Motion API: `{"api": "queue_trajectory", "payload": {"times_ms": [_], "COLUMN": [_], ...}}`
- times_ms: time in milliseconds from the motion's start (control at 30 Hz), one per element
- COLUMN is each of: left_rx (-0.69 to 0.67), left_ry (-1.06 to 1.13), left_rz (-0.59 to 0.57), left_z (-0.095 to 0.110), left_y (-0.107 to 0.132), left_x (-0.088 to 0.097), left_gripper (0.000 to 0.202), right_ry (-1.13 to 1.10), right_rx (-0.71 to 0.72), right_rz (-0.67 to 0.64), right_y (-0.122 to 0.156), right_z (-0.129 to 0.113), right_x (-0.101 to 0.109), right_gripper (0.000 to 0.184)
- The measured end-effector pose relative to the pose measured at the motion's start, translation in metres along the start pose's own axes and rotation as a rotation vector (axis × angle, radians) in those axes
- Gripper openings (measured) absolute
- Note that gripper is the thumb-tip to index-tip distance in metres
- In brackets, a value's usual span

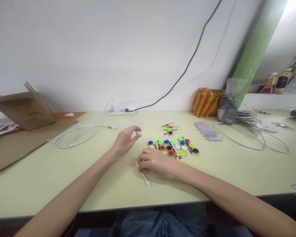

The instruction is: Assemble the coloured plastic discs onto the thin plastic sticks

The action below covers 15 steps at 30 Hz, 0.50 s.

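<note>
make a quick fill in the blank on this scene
The left hand pinches a small round piece coloured ____.
The white stick touches the fingers of the right hand, not the ____ hand.
The cable rising from the white power strip is ____.

white; left; black

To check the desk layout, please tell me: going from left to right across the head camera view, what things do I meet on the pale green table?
Flat brown cardboard sheet → coiled clear cable → left hand holding small white piece → colourful round plastic discs → orange-yellow striped bag → grey plastic bag → coiled thin grey wire
</note>
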<state>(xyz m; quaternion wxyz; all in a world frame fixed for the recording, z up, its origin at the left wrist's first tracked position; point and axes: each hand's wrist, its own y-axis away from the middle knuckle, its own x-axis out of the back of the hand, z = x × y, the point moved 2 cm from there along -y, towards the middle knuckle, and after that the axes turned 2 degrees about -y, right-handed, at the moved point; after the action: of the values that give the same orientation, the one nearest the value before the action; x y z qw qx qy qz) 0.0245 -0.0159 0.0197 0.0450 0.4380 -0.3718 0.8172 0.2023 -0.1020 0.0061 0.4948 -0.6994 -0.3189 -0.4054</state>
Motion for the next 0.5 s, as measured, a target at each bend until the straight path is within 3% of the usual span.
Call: {"api": "queue_trajectory", "payload": {"times_ms": [100,200,267,367,500], "left_rx": [0.011,-0.013,-0.041,-0.115,-0.224], "left_ry": [0.037,0.042,0.028,0.025,0.033], "left_rz": [0.000,0.023,0.021,0.028,0.097], "left_z": [0.002,0.008,0.015,0.028,0.046], "left_y": [0.000,0.001,0.002,0.004,0.007], "left_x": [0.001,0.002,0.002,-0.001,-0.005], "left_gripper": [0.010,0.011,0.012,0.013,0.015], "right_ry": [-0.224,-0.289,-0.293,-0.278,-0.269], "right_rx": [-0.066,-0.280,-0.397,-0.496,-0.522], "right_rz": [0.206,0.565,0.706,0.800,0.772], "right_y": [0.003,0.018,0.031,0.045,0.044], "right_z": [0.007,0.032,0.050,0.066,0.064], "right_x": [0.025,0.058,0.073,0.083,0.080], "right_gripper": [0.013,0.010,0.006,0.008,0.013]}}
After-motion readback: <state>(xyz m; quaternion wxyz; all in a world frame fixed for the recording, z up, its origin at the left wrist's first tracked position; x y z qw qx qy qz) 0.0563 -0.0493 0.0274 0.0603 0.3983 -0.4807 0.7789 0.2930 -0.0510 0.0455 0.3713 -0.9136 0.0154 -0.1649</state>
